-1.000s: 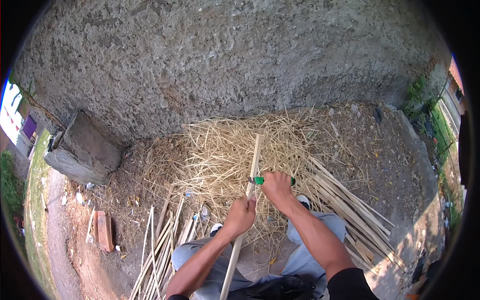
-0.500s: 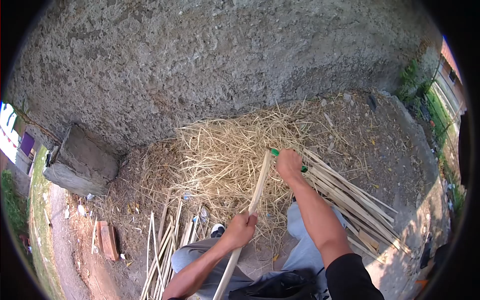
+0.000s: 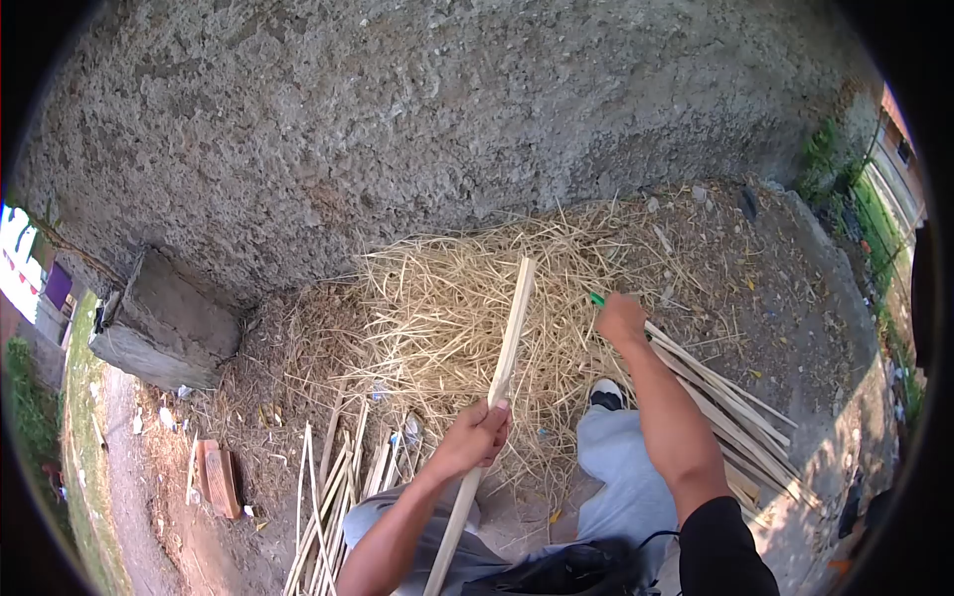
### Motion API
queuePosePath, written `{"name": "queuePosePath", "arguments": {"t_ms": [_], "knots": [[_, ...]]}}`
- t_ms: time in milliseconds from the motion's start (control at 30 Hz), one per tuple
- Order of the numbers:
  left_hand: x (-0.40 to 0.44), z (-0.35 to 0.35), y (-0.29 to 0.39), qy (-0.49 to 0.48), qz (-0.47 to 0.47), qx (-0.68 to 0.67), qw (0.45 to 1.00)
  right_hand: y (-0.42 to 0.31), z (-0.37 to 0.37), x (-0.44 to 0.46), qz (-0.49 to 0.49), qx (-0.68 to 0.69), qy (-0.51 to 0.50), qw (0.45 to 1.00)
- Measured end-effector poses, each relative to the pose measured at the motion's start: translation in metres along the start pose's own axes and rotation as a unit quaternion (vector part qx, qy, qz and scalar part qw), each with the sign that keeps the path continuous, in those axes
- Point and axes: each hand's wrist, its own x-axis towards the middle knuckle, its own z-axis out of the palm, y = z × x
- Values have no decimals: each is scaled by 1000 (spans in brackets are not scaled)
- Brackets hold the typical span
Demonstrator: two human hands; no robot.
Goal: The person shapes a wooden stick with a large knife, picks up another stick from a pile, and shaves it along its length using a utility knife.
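My left hand (image 3: 474, 437) is closed around the middle of a long pale wooden strip (image 3: 513, 323), which slants up from my lap over a heap of thin shavings (image 3: 427, 323). Off to the right, clear of the strip, my right hand (image 3: 621, 320) grips a tool with a green handle (image 3: 596, 298); its blade cannot be made out. More strips (image 3: 730, 417) lie in a bundle beneath my right forearm. Another bundle of strips (image 3: 323, 507) rests on the ground at the left of my legs.
A rough grey wall (image 3: 477, 119) rises behind the heap. At the left stand a concrete block (image 3: 174, 318) and, nearer, reddish bricks (image 3: 219, 479) on the dirt. My shoe (image 3: 606, 394) is at the heap's near edge. Green plants (image 3: 820, 154) grow at the far right.
My right hand with the green-handled tool has moved away from the strip, out to the right. My left hand still holds the strip, whose upper end now points higher than half a second ago.
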Motion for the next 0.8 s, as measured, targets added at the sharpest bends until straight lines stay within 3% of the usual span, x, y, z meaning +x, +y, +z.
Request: {"name": "queuePosePath", "arguments": {"t_ms": [67,133,200,267,333,400,600,733,800], "knots": [[7,0,-5,81,71,87,990,-29,-24,-21,-41,21,33,998],[12,-3,-8,93,87,114,985,-50,-40,-49,-159,87,87,980],[10,-3,-4,103,101,145,979,-63,-42,-72,-206,98,62,972],[2,1,11,47,16,20,999,-70,-39,-90,-251,110,37,961],[-1,-3,17,2,3,-47,999,-75,-33,-105,-309,118,16,944],[-2,-6,23,-61,-6,-142,988,-78,-36,-116,-325,113,19,939],[-3,-7,26,-55,10,-212,976,-84,-36,-135,-347,81,30,934],[-6,-6,27,-22,0,-186,982,-90,-26,-146,-339,33,61,938],[-12,0,30,20,48,-58,997,-92,-22,-149,-331,19,73,941]]}}
